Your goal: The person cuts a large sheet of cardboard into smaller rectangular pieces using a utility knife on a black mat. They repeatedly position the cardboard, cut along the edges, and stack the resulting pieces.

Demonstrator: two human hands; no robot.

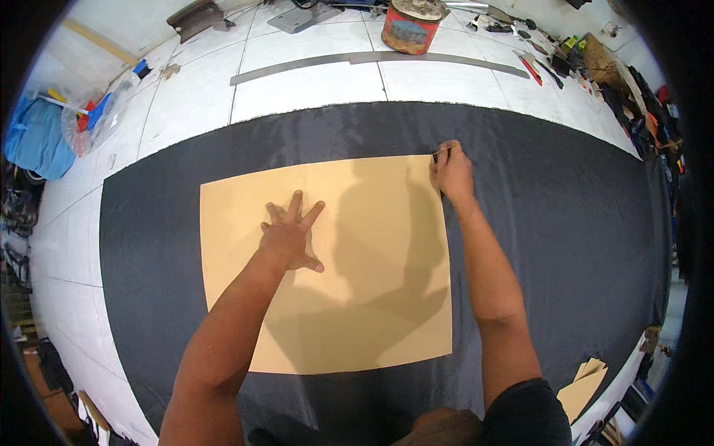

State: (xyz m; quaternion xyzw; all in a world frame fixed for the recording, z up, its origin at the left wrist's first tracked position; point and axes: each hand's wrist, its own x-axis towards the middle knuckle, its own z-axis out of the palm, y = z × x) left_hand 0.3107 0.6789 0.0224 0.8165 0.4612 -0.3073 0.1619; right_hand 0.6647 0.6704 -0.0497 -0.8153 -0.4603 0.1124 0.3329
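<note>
A large tan rectangular sheet, like cardboard, lies flat on a wide piece of black cloth. My left hand presses on the sheet's upper left part, palm down, with the fingers spread. At the sheet's far right corner, my right hand is closed with its fingers pinched round a thin yellowish stick. The stick's kind is too small to make out. My fingers hide most of it, and the hand rests beside the sheet's right edge. Shadows of my head and arm fall across the sheet.
Beyond the cloth, a long metal ruler lies on white floor tiles, with a red tin behind it. A red cutter and assorted tools lie at far right. Blue plastic bags sit at left; tan card pieces lie near right.
</note>
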